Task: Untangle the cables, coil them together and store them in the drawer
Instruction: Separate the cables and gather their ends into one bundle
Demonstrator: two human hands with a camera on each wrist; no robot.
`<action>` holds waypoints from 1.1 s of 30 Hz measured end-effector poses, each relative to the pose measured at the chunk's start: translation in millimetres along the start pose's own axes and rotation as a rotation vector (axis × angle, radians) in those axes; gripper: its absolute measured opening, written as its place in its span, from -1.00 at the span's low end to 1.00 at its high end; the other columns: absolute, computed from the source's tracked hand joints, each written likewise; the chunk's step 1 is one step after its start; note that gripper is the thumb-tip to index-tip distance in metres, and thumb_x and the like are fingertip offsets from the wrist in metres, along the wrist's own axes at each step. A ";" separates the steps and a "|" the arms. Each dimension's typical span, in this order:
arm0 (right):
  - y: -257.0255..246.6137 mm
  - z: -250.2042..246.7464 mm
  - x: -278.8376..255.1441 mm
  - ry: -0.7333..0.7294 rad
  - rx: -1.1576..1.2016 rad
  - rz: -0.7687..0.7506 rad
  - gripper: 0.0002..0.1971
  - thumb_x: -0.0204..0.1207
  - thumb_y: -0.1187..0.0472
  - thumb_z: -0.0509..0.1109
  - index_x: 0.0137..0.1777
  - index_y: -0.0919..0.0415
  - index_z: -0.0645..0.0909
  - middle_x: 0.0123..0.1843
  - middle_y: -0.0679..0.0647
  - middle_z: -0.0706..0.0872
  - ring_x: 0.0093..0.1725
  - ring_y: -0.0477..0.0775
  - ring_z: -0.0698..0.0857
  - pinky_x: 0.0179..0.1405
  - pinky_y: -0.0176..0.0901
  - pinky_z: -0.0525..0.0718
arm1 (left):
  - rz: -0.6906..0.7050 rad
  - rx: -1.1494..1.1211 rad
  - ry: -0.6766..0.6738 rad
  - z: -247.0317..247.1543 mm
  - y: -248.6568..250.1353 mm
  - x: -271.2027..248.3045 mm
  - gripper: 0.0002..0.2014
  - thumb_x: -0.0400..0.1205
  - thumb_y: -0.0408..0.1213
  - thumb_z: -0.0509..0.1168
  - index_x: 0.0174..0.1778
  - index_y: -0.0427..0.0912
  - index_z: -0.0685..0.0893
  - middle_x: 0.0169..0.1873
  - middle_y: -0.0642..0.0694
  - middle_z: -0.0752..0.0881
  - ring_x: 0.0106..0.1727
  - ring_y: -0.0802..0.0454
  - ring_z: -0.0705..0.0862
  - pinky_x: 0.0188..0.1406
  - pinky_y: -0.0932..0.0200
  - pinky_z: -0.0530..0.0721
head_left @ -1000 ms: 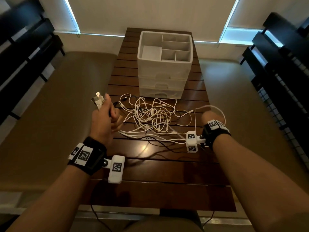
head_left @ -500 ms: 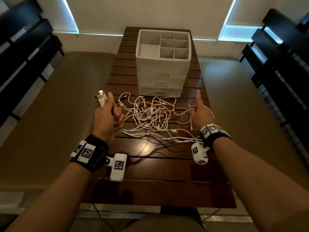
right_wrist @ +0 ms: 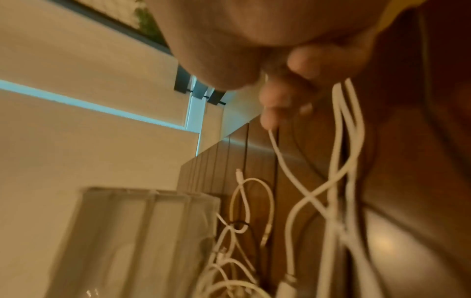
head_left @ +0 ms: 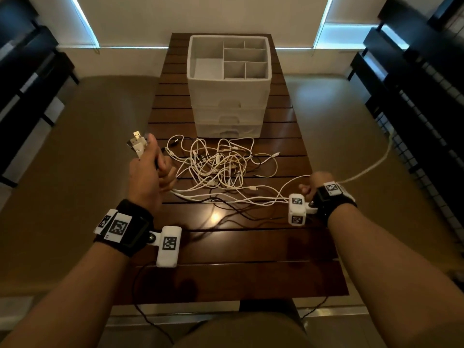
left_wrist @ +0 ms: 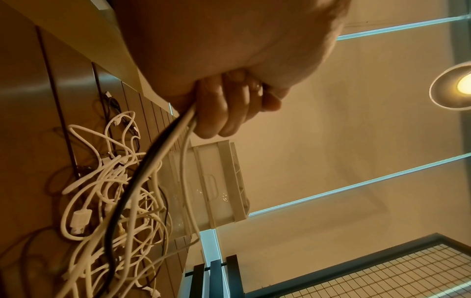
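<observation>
A tangle of white and black cables (head_left: 216,167) lies on the wooden slat table (head_left: 226,247) in front of a white drawer unit (head_left: 228,96). My left hand (head_left: 150,172) is raised at the table's left edge and grips a bundle of cable ends, with USB plugs (head_left: 137,143) sticking up above the thumb. In the left wrist view its fingers (left_wrist: 224,104) curl round white and black cords (left_wrist: 163,145). My right hand (head_left: 316,184) at the table's right grips white cable strands (right_wrist: 341,125), and one white cable (head_left: 371,167) whips off to the right.
The drawer unit has an open top tray with dividers (head_left: 246,59) and closed drawers below. Black shelving stands at the far left (head_left: 25,79) and a black wire rack at the right (head_left: 414,96). Tan floor lies on both sides of the table.
My right hand, open with a finger raised half a second ago, has closed on white cable and pulled it right and back. The left hand keeps its grip in place.
</observation>
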State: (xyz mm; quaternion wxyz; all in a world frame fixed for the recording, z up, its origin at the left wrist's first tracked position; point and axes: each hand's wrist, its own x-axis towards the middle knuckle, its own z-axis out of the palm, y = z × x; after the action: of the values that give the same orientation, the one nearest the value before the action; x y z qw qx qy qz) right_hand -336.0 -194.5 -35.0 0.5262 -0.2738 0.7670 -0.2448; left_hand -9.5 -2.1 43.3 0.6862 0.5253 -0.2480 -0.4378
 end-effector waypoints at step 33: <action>-60.7 99.0 -195.7 -0.661 -0.421 -1.420 -0.70 0.75 0.21 0.35 0.43 0.11 0.70 0.21 -0.07 0.75 0.08 -0.23 0.70 0.14 -0.27 0.70 | -0.079 0.145 -0.055 37.9 -9.3 0.3 -0.49 0.85 -0.10 0.22 -0.47 0.02 0.36 -0.60 -0.01 0.21 -0.65 0.07 0.18 -0.62 0.27 0.18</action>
State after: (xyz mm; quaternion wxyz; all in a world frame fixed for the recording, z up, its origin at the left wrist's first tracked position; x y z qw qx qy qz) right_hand -174.9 -114.9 104.7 0.3822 -0.8468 0.2451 -0.2771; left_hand -42.9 -22.1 46.8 0.6214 0.5708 -0.2769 -0.4598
